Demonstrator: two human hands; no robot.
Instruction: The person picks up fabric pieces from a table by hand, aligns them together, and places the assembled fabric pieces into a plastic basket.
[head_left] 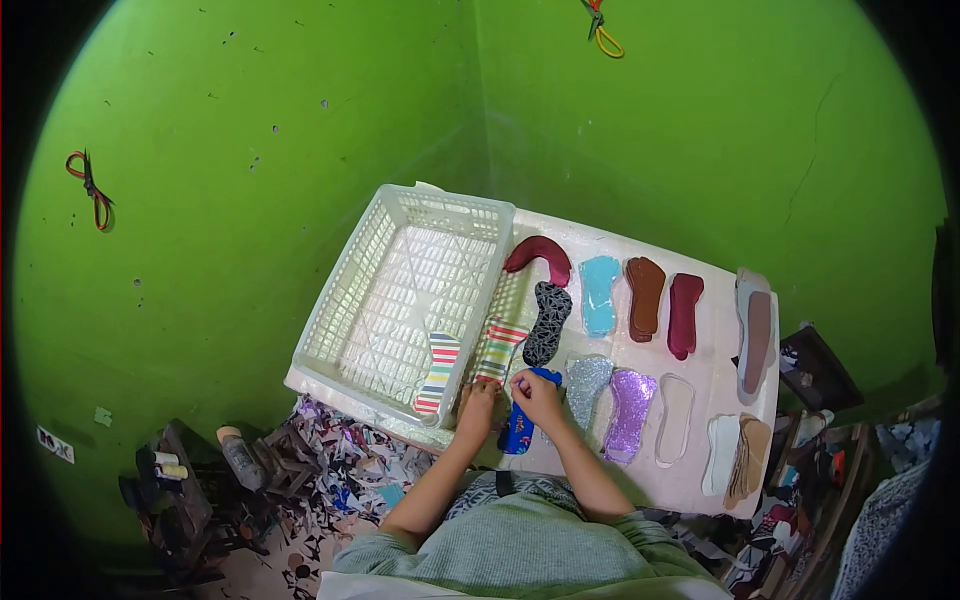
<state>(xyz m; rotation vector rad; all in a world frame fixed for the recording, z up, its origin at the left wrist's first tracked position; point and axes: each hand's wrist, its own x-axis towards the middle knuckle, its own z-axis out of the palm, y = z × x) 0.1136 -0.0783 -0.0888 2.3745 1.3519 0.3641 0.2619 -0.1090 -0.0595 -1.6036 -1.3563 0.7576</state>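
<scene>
Step in hand, as judged: handling cut pieces at the near edge of the worktop (640, 487). Left hand (478, 402) at the near end of the striped pieces (503, 347), beside the plastic crate (362, 398); fingers bent downward. Right hand (543, 403) over the blue patterned piece (517, 428), fingers curled (cannot tell whether either hand grips anything). Any lift would call for cleanly separating thin layers.

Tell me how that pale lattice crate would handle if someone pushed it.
The crate would probably keep its shape, given its rigid-looking walls. Its open lattice suggests it is light for its size. Being broad and fairly low, it seems unlikely to tip, though the striped piece inside might slide.
</scene>
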